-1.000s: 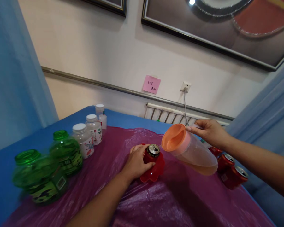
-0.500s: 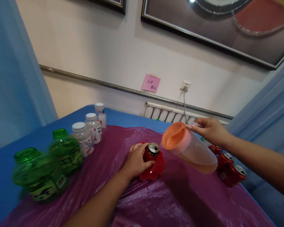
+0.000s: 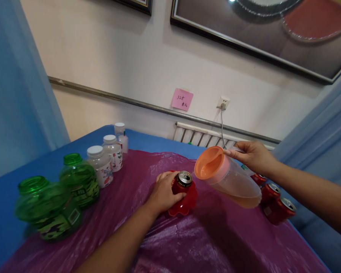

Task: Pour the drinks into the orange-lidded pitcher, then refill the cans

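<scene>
My left hand [image 3: 165, 191] is wrapped round a red can [image 3: 182, 182] with an opened top, standing in a red scalloped dish [image 3: 184, 206]. To its right, my right hand [image 3: 254, 156] grips the handle of a clear pitcher [image 3: 238, 185] with an orange lid [image 3: 210, 163]. The pitcher is tilted, its lid end toward the can but apart from it, and holds some pale brownish liquid low along its side. No stream between lid and can can be made out. Most of the handle is hidden by my fingers.
Two green jars [image 3: 79, 184] and several clear bottles with white caps [image 3: 110, 153] line the left side. Several red cans [image 3: 279, 211] stand at the right. Purple plastic sheeting [image 3: 170, 250] covers part of the blue table [image 3: 98, 137]. A radiator [image 3: 197, 135] is behind.
</scene>
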The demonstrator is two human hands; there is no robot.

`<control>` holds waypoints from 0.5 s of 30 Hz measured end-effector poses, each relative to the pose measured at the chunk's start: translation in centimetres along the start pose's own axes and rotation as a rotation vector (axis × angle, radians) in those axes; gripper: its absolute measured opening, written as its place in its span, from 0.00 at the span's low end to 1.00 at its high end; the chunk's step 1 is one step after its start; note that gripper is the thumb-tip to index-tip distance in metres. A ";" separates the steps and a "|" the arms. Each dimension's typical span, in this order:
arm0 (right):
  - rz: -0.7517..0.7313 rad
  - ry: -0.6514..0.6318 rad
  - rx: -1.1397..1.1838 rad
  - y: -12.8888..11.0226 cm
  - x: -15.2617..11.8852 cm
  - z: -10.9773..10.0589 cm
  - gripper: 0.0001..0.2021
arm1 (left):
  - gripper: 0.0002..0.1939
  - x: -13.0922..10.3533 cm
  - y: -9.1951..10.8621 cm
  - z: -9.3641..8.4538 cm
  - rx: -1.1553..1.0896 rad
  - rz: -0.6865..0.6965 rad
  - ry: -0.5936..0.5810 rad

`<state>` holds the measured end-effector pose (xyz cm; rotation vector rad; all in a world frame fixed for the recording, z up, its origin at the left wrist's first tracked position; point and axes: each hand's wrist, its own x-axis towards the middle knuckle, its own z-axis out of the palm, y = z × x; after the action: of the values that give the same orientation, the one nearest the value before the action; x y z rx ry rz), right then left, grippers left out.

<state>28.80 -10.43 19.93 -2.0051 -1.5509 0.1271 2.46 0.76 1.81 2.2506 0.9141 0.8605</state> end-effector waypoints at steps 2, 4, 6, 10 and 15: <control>0.012 0.002 0.001 0.0 0.0 0.0 0.33 | 0.36 0.0 0.0 0.0 -0.007 0.000 -0.004; 0.018 0.003 0.001 -0.1 0.0 0.0 0.33 | 0.37 0.0 0.0 0.0 -0.012 -0.006 -0.005; 0.020 0.004 0.005 -0.2 0.0 0.0 0.33 | 0.37 0.0 0.0 0.0 -0.010 -0.008 -0.001; 0.009 0.016 0.011 -0.2 -0.1 -0.1 0.33 | 0.37 0.0 -0.1 0.1 0.005 -0.001 0.001; 0.006 0.006 0.002 -0.2 0.0 -0.1 0.33 | 0.37 0.0 -0.2 0.1 0.008 0.005 0.003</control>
<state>28.68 -10.48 20.11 -2.0067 -1.5401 0.1247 2.46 0.84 1.66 2.2604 0.9151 0.8639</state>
